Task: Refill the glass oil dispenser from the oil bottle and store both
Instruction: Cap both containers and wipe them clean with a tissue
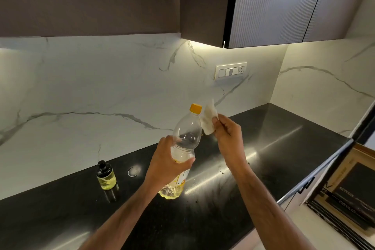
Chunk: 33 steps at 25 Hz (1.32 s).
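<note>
L hand (169, 163): grips capped oil bottle (183, 148) mid-body, tilted, above counter (274, 148) | R hand (227, 135): pinches white tissue (208, 121) against bottle shoulder | dispenser (106, 176): upright, on counter, left of both hands, apart

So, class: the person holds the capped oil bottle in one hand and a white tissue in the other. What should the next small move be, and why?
Probably wipe the tissue down the oil bottle. The right hand pinches it right beside the bottle's shoulder, the left hand grips the bottle, its yellow cap is on, and the dispenser stands capped with oil inside, so pouring looks done.
</note>
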Motion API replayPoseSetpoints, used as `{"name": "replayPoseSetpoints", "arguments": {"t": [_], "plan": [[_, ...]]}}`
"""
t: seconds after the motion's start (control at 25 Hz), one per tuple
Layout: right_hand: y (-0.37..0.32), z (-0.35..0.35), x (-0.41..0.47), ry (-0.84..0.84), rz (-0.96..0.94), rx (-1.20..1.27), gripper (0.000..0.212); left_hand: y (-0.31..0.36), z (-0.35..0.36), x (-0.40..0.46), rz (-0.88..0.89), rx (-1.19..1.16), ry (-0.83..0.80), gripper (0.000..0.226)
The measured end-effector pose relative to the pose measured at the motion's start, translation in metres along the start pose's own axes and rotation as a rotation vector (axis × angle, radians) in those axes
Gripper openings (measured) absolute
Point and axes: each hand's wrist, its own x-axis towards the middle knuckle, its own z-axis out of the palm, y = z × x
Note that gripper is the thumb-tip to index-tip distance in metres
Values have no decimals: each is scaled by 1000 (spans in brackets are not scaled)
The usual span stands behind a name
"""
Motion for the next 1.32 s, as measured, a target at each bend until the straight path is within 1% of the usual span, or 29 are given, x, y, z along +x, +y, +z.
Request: {"name": "replayPoseSetpoints", "arguments": {"t": [0.04,0.08,0.12,0.16,0.2,0.24,0.28,0.32,0.4,0.44,0.52,0.56,0.6,0.68,0.72,0.76,0.8,0.88,0.92,0.96,1.0,1.08,1.2,1.24,1.32], "plan": [[-5,-2,-1,76,-52,12,25,-1,-2,0,9,28,0,65],[-9,-3,-1,135,-158,-20,27,-2,-3,0,18,54,-7,65],[-11,-4,1,146,-323,-147,30,-2,-5,0,30,74,-13,65],[-11,-5,6,99,-525,-349,35,-1,-6,0,41,90,-17,66],[-9,-7,12,39,-718,-603,42,0,-6,0,53,104,-18,66],[-5,-8,16,4,-858,-830,48,2,-6,-1,62,119,-19,68],[-3,-8,17,-13,-903,-967,51,5,-6,-1,69,139,-18,69],[-4,-8,16,-19,-866,-1028,53,7,-5,-2,77,163,-14,70],[-10,-6,9,-36,-812,-1032,50,9,-3,-5,84,195,13,73],[-11,-4,5,-80,-756,-993,45,9,-2,-6,82,202,30,73],[-17,-3,2,-126,-561,-860,27,9,0,-9,79,211,60,75],[-19,-5,0,-142,-504,-805,26,9,0,-11,82,200,72,74],[-23,-6,-1,-120,-538,-781,29,9,0,-11,88,167,78,72],[-14,-9,-3,-111,-748,-729,35,9,-2,-11,115,57,62,65],[-12,-11,-4,-119,-776,-636,36,7,-4,-10,130,1,36,62],[-13,-12,-4,-139,-725,-502,33,4,-6,-11,136,-69,-6,60],[-14,-14,-3,-171,-643,-329,30,2,-8,-12,127,-169,-58,60],[-18,-18,-7,-212,-336,84,22,-5,-9,-17,92,-409,-143,63],[-21,-19,-9,-209,-134,305,19,-6,-9,-18,83,-496,-165,64],[-23,-20,-9,-179,45,474,17,-6,-9,-20,80,-555,-186,65],[-23,-19,-7,-143,156,566,16,-7,-9,-20,73,-601,-211,66],[-25,-12,-5,-133,208,530,15,-4,-7,-21,45,-662,-274,69],[-35,3,-4,-239,218,504,18,5,-5,-23,21,-692,-396,81],[-37,5,-5,-278,232,517,20,7,-4,-24,20,-697,-415,81],[-35,5,-8,-304,240,566,21,10,-4,-25,38,-702,-424,73]]}}
